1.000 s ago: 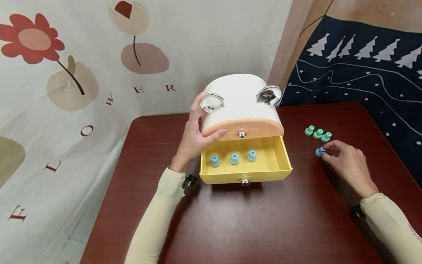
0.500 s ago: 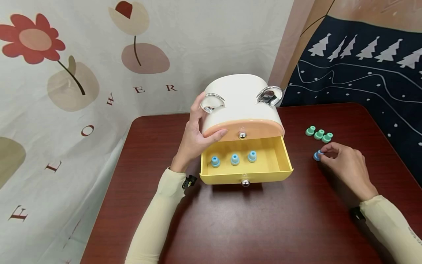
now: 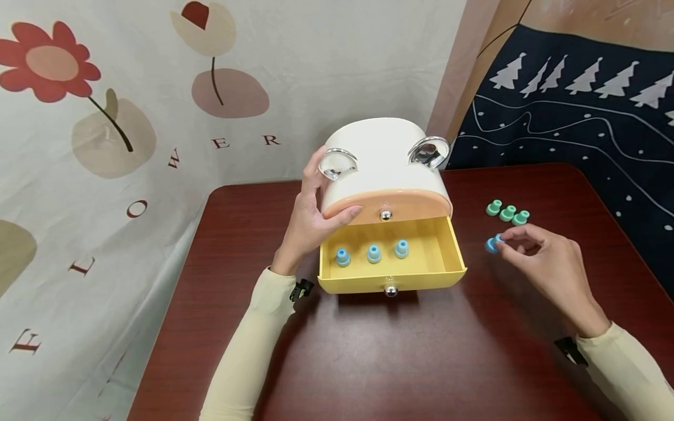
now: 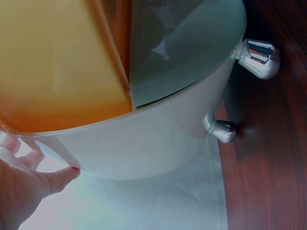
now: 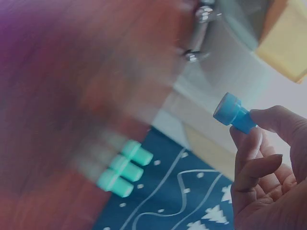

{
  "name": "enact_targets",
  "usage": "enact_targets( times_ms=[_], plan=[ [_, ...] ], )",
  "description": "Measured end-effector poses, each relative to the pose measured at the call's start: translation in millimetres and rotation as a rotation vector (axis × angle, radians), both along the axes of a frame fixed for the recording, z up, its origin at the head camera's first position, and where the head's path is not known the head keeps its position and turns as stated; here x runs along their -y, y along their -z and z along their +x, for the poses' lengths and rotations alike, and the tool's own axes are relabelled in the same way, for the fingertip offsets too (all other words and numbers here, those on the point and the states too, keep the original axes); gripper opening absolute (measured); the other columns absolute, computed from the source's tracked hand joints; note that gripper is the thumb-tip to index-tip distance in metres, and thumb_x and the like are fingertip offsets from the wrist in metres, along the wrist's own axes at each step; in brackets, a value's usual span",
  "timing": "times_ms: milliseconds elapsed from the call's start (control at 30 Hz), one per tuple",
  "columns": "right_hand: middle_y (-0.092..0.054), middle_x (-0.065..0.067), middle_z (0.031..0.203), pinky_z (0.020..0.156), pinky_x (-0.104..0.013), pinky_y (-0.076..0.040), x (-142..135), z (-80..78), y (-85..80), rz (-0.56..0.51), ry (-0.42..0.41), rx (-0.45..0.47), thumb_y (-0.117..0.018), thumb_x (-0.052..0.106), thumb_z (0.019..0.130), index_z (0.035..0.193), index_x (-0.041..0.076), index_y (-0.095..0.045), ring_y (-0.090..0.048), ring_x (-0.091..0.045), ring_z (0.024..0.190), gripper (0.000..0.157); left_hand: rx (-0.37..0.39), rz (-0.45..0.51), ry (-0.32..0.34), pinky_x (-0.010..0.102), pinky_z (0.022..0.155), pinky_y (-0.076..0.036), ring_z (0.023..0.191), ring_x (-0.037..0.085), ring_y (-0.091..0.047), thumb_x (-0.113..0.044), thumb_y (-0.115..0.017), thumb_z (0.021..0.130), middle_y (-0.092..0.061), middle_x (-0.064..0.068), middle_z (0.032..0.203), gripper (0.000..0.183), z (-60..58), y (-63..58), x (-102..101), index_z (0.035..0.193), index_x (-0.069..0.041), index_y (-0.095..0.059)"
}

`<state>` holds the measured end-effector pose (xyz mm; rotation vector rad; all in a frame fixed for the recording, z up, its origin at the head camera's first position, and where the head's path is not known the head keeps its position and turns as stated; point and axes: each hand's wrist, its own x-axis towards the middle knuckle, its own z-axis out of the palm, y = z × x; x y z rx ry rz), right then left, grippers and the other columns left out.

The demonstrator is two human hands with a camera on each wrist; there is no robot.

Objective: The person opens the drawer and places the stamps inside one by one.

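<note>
A small white drawer cabinet (image 3: pixel 376 149) with silver ears stands on the table, its yellow drawer (image 3: pixel 447 251) pulled out below a peach one. Three light-blue stamp-shaped pieces, the middle one (image 3: pixel 374 254) among them, stand in a row in that drawer. My left hand (image 3: pixel 310 219) grips the cabinet's left side, thumb across the peach front. Between thumb and fingertips my right hand (image 3: pixel 547 263) pinches another blue stamp-shaped piece (image 5: pixel 229 110), right of the drawer. In the right wrist view its wide round base points away from the fingers.
Three green stamp-shaped pieces (image 3: pixel 508 213) stand in a row at the table's back right, behind my right hand. A flower-printed cloth (image 3: pixel 337 70) hangs behind the dark red table (image 3: pixel 437 362). A navy tree-patterned cloth (image 3: pixel 574 123) hangs at right.
My right hand has moved left toward the drawer with the blue stamp-shaped piece, away from the green row. The left hand and the cabinet have stayed put.
</note>
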<state>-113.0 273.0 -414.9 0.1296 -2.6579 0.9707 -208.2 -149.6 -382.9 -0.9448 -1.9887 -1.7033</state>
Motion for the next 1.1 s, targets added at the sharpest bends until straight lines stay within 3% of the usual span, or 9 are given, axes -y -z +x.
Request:
enact_targets(
  times_ms=[300, 567, 767, 867, 1100],
  plan=[
    [-0.068, 0.003, 0.075, 0.058, -0.016, -0.037, 22, 13.0, -23.5, -0.038, -0.029, -0.121, -0.094, 0.009, 0.085, 0.104, 0.018, -0.083, -0.053, 0.004, 0.068, 0.024, -0.001, -0.028, -0.015, 0.043, 0.114, -0.041, 0.141, 0.028, -0.053, -0.015, -0.089, 0.088, -0.056, 0.0, 0.155, 0.108, -1.0, 1.5, 1, 0.171, -0.011, -0.021],
    [-0.066, 0.009, 0.073, 0.056, -0.016, -0.036, 40, 16.3, -39.2, -0.068, -0.09, -0.233, -0.092, 0.0, 0.084, 0.107, 0.018, -0.084, -0.051, 0.0, 0.066, 0.03, 0.002, -0.016, -0.023, 0.042, 0.113, -0.04, 0.139, 0.026, -0.053, 0.0, -0.089, 0.083, -0.058, 0.009, 0.152, 0.111, -0.1, -0.5, 1, 0.17, -0.008, -0.021],
    [-0.069, 0.007, 0.075, 0.058, -0.014, -0.039, 54, 16.9, -49.4, -0.101, -0.131, -0.283, -0.09, -0.005, 0.083, 0.105, 0.014, -0.084, -0.051, 0.0, 0.064, 0.03, 0.0, -0.009, -0.012, 0.041, 0.113, -0.04, 0.137, 0.027, -0.053, 0.007, -0.085, 0.084, -0.056, 0.022, 0.149, 0.104, 14.0, -19.1, -4, 0.165, 0.005, -0.019],
    [-0.07, 0.006, 0.075, 0.058, -0.014, -0.04, 60, 17.2, -53.7, -0.118, -0.149, -0.299, -0.091, -0.005, 0.083, 0.106, 0.013, -0.085, -0.052, 0.0, 0.064, 0.03, 0.007, 0.0, -0.005, 0.041, 0.114, -0.04, 0.138, 0.027, -0.053, 0.007, -0.084, 0.084, -0.056, 0.02, 0.15, 0.102, 21.6, -28.1, -5, 0.165, 0.004, -0.021],
    [-0.076, 0.006, 0.084, 0.059, -0.015, -0.044, 70, 15.5, -59.8, -0.151, -0.224, -0.311, -0.091, -0.006, 0.083, 0.109, 0.012, -0.084, -0.055, -0.001, 0.064, 0.032, -0.004, -0.011, -0.012, 0.041, 0.114, -0.039, 0.137, 0.026, -0.054, 0.009, -0.083, 0.085, -0.058, 0.023, 0.147, 0.101, 24.5, -31.5, -5, 0.164, 0.005, -0.021]
  ],
)
